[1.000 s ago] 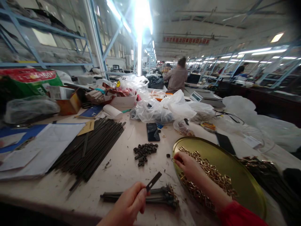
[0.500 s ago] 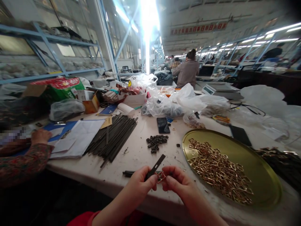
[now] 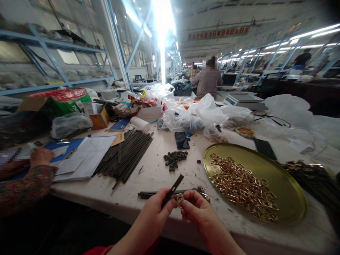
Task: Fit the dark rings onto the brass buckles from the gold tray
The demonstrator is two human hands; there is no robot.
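Note:
My left hand (image 3: 160,208) is closed round a dark strap (image 3: 176,184) with a slot near its upper end, which points up and to the right. Between the fingers of both hands is a gold-coloured metal buckle (image 3: 180,201); my right hand (image 3: 195,208) pinches its right side. Behind my hands lie dark straps (image 3: 147,195) with metal buckles at their right end. Small dark loops (image 3: 174,158) are heaped further back. To the right, a large gold tray (image 3: 292,198) holds a pile of buckles (image 3: 243,187).
Long dark strips (image 3: 127,156) lie left of centre, beside papers (image 3: 89,156) and a co-worker's arm (image 3: 39,177). A phone (image 3: 182,140) lies behind the loops. Plastic bags (image 3: 186,118) and a scale (image 3: 245,100) stand at the back. More dark straps (image 3: 310,180) lie far right.
The buckle has turned more upright between my fingers, and my right hand's grip on it has shifted. The whole view has moved slightly to the right.

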